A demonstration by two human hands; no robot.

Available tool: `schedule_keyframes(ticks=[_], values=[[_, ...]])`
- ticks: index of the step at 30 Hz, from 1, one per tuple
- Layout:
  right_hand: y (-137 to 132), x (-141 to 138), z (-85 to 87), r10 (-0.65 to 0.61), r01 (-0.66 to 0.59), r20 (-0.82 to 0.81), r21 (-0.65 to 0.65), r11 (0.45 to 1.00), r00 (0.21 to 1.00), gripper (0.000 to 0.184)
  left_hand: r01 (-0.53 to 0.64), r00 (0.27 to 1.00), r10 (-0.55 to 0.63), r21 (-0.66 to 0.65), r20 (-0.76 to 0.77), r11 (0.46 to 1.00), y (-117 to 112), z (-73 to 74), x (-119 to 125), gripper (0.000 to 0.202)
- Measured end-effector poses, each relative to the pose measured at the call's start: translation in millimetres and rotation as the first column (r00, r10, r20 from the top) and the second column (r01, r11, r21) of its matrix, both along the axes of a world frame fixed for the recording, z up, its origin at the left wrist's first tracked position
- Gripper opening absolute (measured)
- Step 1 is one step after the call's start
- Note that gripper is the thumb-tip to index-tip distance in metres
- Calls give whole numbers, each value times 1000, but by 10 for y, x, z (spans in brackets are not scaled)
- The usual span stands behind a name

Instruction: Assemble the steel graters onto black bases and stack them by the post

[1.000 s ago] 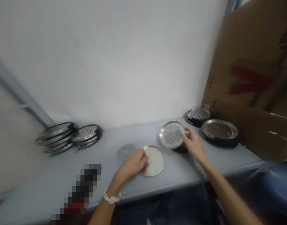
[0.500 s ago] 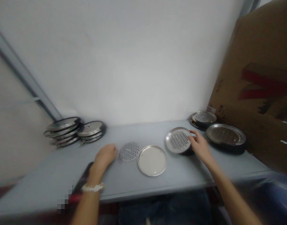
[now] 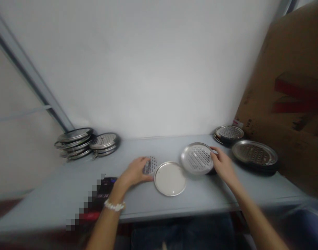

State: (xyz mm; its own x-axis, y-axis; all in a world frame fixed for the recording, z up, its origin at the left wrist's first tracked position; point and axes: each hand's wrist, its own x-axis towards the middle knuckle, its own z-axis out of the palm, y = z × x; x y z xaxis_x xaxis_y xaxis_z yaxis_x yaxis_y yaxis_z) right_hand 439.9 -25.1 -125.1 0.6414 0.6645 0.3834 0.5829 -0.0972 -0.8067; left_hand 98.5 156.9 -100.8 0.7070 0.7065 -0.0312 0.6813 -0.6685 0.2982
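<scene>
Right of middle on surface, round grater, tilted, rim pinched in right hand, thumb on top. Just left of it, pale round plate lying flat. Next along, holed metal disc, partly covered by left hand; fingers over it, thumb near plate; can't tell from here whether they grip. Farther left, taller stack beside shorter stack. Right side, small stack behind wide stack, near big cardboard box.
</scene>
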Motion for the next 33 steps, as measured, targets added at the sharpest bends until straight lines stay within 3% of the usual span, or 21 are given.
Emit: schedule_keyframes(ticks=[6,14,18,23,33], values=[[-18,54,9,-42,42,38,-11,999,998,45,-61,998,63,83,-26,995,20,-25,29,61],[-15,117,-8,-62,63,21,-10,998,998,45,-195,980,196,222,16,955,-97,150,64,59],[1,111,-26,-45,45,4,-2,999,999,47,-76,997,74,207,16,975,-327,222,229,59],[3,105,-46,-53,53,-15,12,999,998,49,103,995,-104,135,0,986,-611,165,487,66],[-8,97,-18,-42,43,-38,22,999,998,49,201,980,-201,25,-15,979,-761,95,560,70]])
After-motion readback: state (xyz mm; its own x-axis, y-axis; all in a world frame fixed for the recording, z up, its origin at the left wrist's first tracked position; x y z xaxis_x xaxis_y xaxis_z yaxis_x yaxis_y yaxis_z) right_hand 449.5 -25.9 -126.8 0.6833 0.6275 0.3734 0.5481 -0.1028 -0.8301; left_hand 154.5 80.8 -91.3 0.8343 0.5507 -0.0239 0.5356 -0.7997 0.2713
